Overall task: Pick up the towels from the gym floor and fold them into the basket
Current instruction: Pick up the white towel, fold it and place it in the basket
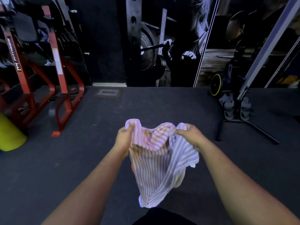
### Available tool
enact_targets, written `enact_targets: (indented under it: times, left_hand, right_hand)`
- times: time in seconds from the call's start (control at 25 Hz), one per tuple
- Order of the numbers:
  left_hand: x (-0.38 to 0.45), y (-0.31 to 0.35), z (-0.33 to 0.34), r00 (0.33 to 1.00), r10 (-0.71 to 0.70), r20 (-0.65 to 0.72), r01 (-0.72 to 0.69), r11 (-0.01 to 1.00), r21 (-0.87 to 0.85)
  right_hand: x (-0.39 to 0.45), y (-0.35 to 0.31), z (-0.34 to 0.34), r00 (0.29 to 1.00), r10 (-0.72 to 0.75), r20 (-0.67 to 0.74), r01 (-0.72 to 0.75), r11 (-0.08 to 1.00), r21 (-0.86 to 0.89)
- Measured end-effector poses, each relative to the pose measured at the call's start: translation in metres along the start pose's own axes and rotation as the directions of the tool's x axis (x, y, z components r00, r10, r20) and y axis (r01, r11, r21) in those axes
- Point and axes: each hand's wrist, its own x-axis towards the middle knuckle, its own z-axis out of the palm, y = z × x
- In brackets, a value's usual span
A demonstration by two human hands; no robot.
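Dark rubber gym floor [81, 159]. Lilac-and-white striped cloth towel [159, 161] held up between both hands: left hand [124, 138] and right hand [190, 135] each pinch its bunched top edge; remainder hangs down.

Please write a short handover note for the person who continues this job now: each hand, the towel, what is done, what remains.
Left hand: grips the striped towel at its top left edge.
Right hand: pinches the top right edge.
Towel: off the floor, hanging bunched between the hands, not yet folded.
Basket: not in view.
Done: this towel is picked up.
Left: spread it, fold it, put it in the basket. No other towels show in this view.
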Motion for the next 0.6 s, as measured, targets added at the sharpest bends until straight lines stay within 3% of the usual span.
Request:
enact_targets:
  times: [0.12,0.2,0.28,0.36,0.44,0.52,0.6]
  left_hand:
    - [-0.003,-0.01,0.015,0.948,0.136,0.288,-0.188,0.969,0.161]
    - [0.003,-0.016,0.02,0.861,0.099,0.498,-0.299,0.892,0.339]
    - [0.004,-0.017,0.026,0.806,0.023,0.592,-0.386,0.777,0.497]
    - [0.009,-0.012,0.028,0.835,0.036,0.549,-0.417,0.694,0.588]
    - [0.02,-0.004,0.019,0.905,0.137,0.402,-0.378,0.691,0.616]
    - [0.032,-0.001,0.001,0.958,0.182,0.221,-0.283,0.701,0.655]
    - [0.042,-0.004,-0.017,0.982,0.169,0.089,-0.183,0.696,0.694]
  right_hand:
    - [-0.014,-0.02,0.016,0.945,-0.213,0.249,0.192,0.976,0.106]
    - [-0.023,-0.031,0.023,0.884,-0.312,0.348,0.277,0.95,0.147]
    - [-0.027,-0.035,0.022,0.858,-0.352,0.375,0.318,0.936,0.151]
    - [-0.025,-0.034,0.012,0.874,-0.351,0.335,0.348,0.935,0.071]
    - [-0.016,-0.022,-0.005,0.902,-0.307,0.302,0.378,0.901,-0.213]
    - [-0.013,-0.002,-0.022,0.944,-0.222,0.245,0.311,0.85,-0.426]
    - [-0.016,0.018,-0.031,0.96,-0.236,0.148,0.269,0.923,-0.274]
